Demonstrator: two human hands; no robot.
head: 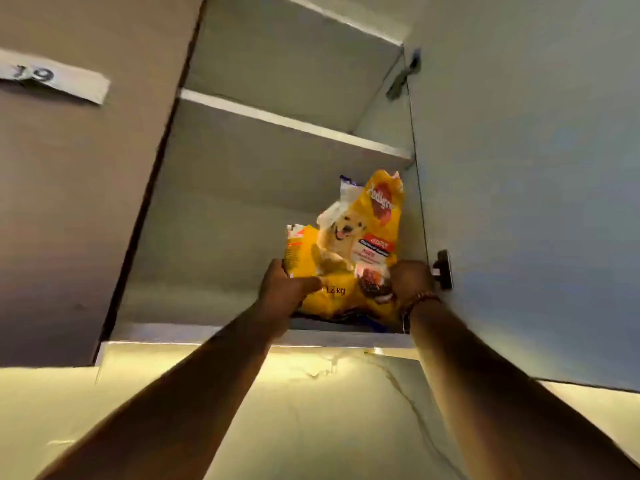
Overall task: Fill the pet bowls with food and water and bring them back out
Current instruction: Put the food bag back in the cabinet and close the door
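Note:
A yellow dog food bag (360, 244) with a puppy picture stands on the lowest shelf (194, 332) of an open wall cupboard above me. My left hand (284, 285) grips the bag's lower left side. My right hand (410, 278), with a beaded band at the wrist, holds its lower right corner. Both arms reach up from below. A second white and blue packet (346, 188) peeks out behind the bag. No pet bowls are in view.
The open cupboard door (526, 202) hangs at the right, with a dark handle (445, 268) close to my right hand. A closed door (69, 202) at the left bears a label reading 19. An upper shelf (294, 123) holds nothing visible. A lit marble wall (311, 410) lies below.

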